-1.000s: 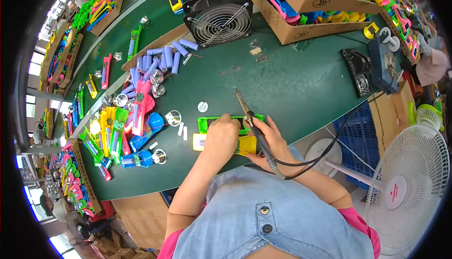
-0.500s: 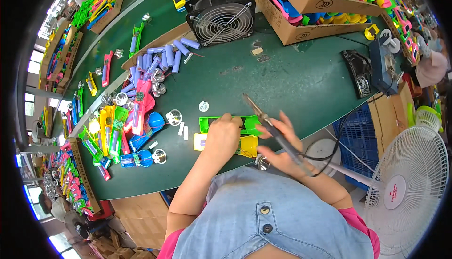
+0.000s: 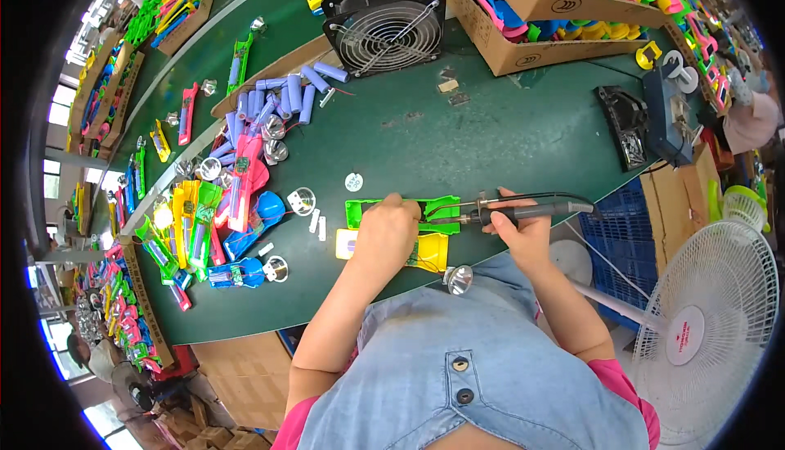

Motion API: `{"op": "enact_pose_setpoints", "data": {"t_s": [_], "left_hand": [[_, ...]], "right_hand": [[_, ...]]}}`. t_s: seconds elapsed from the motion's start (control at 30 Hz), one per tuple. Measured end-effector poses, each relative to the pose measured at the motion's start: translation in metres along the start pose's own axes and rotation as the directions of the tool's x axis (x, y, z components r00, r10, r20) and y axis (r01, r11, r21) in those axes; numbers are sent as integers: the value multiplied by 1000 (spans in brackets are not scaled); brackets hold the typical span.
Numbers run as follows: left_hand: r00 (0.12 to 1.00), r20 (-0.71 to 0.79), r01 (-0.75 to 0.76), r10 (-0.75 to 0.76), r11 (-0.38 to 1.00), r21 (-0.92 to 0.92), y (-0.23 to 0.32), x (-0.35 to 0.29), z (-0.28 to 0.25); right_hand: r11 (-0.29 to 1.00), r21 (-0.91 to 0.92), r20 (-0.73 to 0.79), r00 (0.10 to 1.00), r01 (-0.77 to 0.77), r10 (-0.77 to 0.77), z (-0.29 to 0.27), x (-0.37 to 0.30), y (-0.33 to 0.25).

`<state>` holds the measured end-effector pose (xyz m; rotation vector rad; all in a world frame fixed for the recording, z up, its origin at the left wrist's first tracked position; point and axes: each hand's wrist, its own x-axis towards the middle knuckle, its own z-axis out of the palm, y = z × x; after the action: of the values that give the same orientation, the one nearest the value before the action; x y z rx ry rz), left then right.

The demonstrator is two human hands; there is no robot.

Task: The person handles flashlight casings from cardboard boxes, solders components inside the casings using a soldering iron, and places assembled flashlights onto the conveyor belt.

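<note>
A soldering iron (image 3: 544,210) with a dark handle is gripped by my right hand (image 3: 523,233). It lies nearly level, its tip pointing left into an open green flashlight housing (image 3: 446,206). My left hand (image 3: 384,236) is closed over the middle of that housing, fingertips together inside it; what they pinch is hidden. Just below, a yellow flashlight housing (image 3: 430,254) rests on the table, partly covered by my left hand. A shiny reflector cup (image 3: 459,280) sits at its right end, by the table edge. Above the green housing lies a small round white board (image 3: 353,182).
Purple battery cells (image 3: 294,94) and several coloured flashlight housings (image 3: 196,225) are heaped on the left. At the back stand a black box fan (image 3: 391,33) and cartons (image 3: 523,56) of plastic parts. A blue power unit (image 3: 666,114) is right; a white fan (image 3: 695,335) stands beside the table.
My right hand has changed its hold on the soldering iron. The iron has swung from slanting up and left to nearly level, its tip now in the green housing. My left hand stays put.
</note>
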<state>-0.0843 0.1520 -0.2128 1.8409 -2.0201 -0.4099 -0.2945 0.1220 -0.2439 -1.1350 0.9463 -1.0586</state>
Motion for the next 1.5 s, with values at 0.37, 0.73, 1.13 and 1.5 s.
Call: {"op": "enact_pose_setpoints", "data": {"t_s": [0.37, 0.73, 1.13, 1.5], "left_hand": [[1000, 1, 9, -9, 1000, 17, 0, 0, 1], [1000, -2, -1, 1, 998, 63, 3, 1, 1], [999, 14, 34, -35, 998, 51, 9, 1, -3], [991, 132, -2, -2, 1000, 26, 7, -4, -15]], "right_hand": [[1000, -19, 7, 1000, 8, -8, 3, -2, 6], [789, -413, 289, 887, 454, -359, 22, -17, -22], [764, -524, 478, 873, 376, -102, 47, -17, -10], [730, -552, 512, 855, 403, -85, 52, -15, -20]]}}
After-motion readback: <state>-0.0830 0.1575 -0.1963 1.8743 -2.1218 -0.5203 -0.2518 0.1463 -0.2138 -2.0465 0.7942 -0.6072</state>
